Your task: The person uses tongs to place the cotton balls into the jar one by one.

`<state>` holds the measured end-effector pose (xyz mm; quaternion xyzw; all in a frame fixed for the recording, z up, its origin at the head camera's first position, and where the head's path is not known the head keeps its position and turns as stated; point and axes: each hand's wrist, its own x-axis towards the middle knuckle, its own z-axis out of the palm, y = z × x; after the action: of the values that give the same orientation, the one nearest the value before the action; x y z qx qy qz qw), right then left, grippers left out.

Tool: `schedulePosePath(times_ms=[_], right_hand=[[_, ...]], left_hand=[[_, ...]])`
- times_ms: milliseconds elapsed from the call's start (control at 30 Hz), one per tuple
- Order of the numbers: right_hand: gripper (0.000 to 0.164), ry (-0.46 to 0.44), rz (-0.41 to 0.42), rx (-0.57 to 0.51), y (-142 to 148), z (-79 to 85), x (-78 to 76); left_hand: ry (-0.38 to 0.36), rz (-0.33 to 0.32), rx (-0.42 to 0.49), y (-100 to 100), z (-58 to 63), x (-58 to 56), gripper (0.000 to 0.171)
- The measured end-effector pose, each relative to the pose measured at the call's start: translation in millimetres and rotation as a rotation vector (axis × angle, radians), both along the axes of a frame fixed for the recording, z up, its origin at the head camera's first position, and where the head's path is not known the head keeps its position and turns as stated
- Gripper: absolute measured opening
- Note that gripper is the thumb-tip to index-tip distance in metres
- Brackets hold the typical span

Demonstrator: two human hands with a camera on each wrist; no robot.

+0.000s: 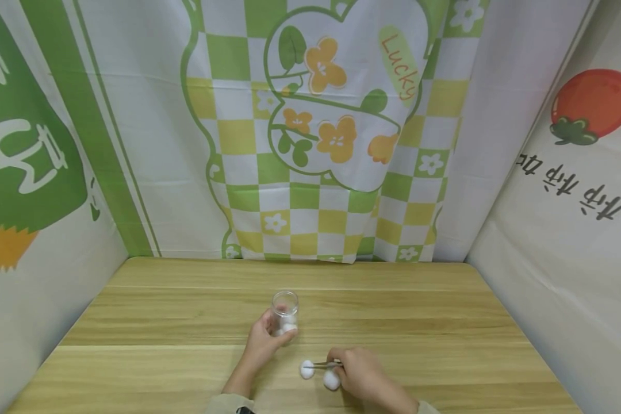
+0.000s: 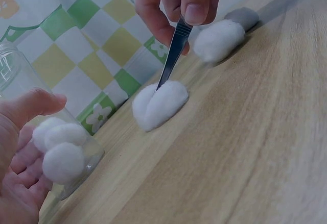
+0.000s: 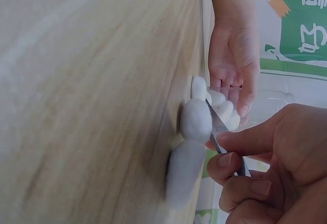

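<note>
My left hand (image 1: 263,340) holds a clear jar (image 1: 285,302) with its open mouth up, fingers and thumb around the side. Inside it lie several white cotton balls (image 2: 64,157). In my right hand (image 1: 363,372) is a pair of metal tweezers (image 2: 176,53), pinched between thumb and fingers. Their tips press into a cotton ball (image 2: 166,106) on the table, denting its top. Two more cotton balls rest close to the right hand: a nearer one (image 3: 196,121) and a shaded one (image 3: 184,173). In the head view the right hand seems to hide one of them.
The wood-grain table (image 1: 186,310) runs back to a green and white checked curtain (image 1: 310,207). Printed cloth walls stand at the left (image 1: 52,299) and right (image 1: 559,276) sides. A dark band shows at the left wrist.
</note>
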<state>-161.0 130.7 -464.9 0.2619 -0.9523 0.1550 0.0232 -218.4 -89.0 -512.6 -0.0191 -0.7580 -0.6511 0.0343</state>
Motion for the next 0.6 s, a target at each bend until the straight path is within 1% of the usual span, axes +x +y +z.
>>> schedulePosePath(times_ms=[100, 300, 433, 600], right_hand=[[0.013, -0.007, 0.001, -0.008, 0.2, -0.9, 0.0], [0.014, 0.008, 0.01, -0.034, 2.2, -0.4, -1.9], [0.015, 0.028, 0.004, -0.068, 2.8, 2.6, -2.6], [0.013, 0.022, -0.009, -0.091, 1.9, 8.4, -3.6]], left_hand=[[-0.005, 0.0, 0.003, 0.0, 0.3, 0.0, 0.054], [-0.002, 0.002, -0.004, 0.1, 0.0, -0.4, 0.054], [0.007, 0.004, -0.009, 0.2, -0.5, -0.5, 0.054], [0.006, -0.002, -0.007, -0.2, -0.2, 0.3, 0.055]])
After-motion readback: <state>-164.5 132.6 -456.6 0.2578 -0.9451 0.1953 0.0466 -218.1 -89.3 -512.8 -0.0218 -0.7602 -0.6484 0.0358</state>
